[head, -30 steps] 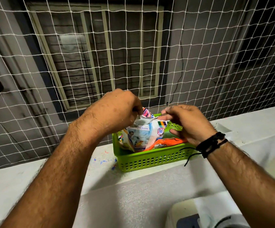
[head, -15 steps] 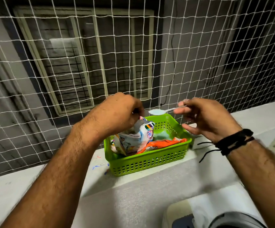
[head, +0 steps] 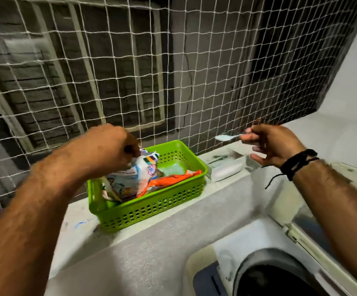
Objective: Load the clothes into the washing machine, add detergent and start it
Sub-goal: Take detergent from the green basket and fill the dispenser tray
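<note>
Right hand (head: 273, 146) pinches spoon (head: 226, 137), heaped, bowl pointing frame-left; washer drum (head: 269, 276) lies below, lower right. Left hand (head: 107, 150) grips detergent packet (head: 130, 178).

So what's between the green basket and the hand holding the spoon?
In the head view, a small white soap-like block lies on the ledge between the green basket and the right hand, which pinches the spoon above it.

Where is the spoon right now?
The spoon is in the right hand, held level in the air, right of the green basket and in front of the net.
</note>
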